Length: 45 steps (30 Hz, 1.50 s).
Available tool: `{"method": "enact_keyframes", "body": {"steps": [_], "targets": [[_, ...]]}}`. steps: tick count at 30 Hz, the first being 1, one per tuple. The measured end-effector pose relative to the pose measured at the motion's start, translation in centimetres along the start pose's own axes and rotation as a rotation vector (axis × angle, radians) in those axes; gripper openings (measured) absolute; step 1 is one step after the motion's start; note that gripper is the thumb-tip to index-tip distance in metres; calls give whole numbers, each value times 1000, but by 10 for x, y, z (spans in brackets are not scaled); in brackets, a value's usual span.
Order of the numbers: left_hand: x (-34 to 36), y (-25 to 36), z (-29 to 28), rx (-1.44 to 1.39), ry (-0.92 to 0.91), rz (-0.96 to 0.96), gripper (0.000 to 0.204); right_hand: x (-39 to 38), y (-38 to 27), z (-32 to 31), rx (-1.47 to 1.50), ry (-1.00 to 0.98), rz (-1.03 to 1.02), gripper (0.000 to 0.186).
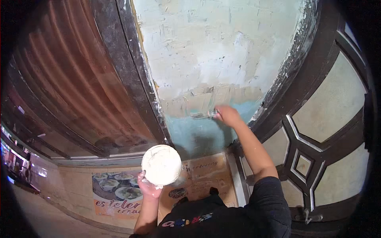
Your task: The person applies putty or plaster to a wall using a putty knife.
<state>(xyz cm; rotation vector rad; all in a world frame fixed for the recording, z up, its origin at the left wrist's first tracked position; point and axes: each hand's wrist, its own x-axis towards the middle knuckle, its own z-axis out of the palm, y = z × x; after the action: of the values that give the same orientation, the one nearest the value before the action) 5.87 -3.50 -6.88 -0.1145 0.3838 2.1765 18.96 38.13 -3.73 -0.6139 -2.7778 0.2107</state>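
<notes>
My left hand grips a round white tub filled with white paste, held low and left of centre, with paste smeared on the fingers. My right hand is closed on a wide-bladed putty knife, whose blade lies against the wall at the border between a patchy cream-white coat above and bare light-blue paint below. Several streaks run up the coat from the blade.
Left stands a dark-framed window with a brown curtain behind it, over a printed food banner. At right is a dark panelled door with a handle. Printed brown sheeting lies by my feet.
</notes>
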Motion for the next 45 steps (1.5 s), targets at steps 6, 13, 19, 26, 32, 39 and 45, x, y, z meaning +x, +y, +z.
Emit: {"method": "enact_keyframes", "body": {"steps": [6, 13, 19, 26, 32, 39, 45], "targets": [[-2, -5, -1, -19, 15, 10, 61, -19, -17, 14, 213, 40, 58, 35], [4, -4, 5, -50, -61, 5, 60, -33, -103, 18, 808, 1, 40, 32], [4, 1, 2, -26, -57, -48, 61, -58, -103, 27, 789, -317, -63, 31], [-6, 11, -8, -22, -59, -61, 60, -133, -57, 93, 819, -339, 360, 27], [-1, 10, -6, -7, -54, -75, 59, -149, -47, 147, 941, 352, 518, 41], [-1, -9, 8, -7, -70, -82, 61, -61, -39, 28, 579, 580, 565, 41], [-2, -28, 15, -16, -70, -100, 61, -70, -3, 118, 414, 258, 718, 45]]}}
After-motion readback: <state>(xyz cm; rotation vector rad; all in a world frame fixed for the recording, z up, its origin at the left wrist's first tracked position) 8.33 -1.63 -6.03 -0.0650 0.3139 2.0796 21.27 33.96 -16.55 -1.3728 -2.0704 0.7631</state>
